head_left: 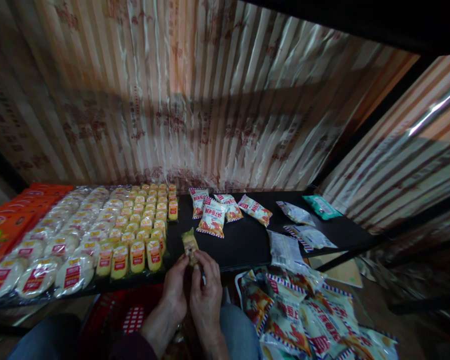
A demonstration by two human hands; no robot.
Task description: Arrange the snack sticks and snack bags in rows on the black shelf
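My left hand (174, 292) and my right hand (207, 292) are pressed together at the front edge of a black shelf (247, 240). Both pinch one small yellow-green snack packet (190, 246) that stands upright above the fingers. Just left of it, rows of small yellow packets (142, 235) lie on the shelf. Behind it lie a few red-and-white snack bags (212, 217).
Round white wrapped cakes (60, 240) fill the shelf's left side, with orange boxes (7, 220) at the far left. Clear bags (285, 247) and a green packet (321, 206) lie on the right. A pile of red-and-white bags (303, 320) sits below right, a red basket (123, 312) below the hands.
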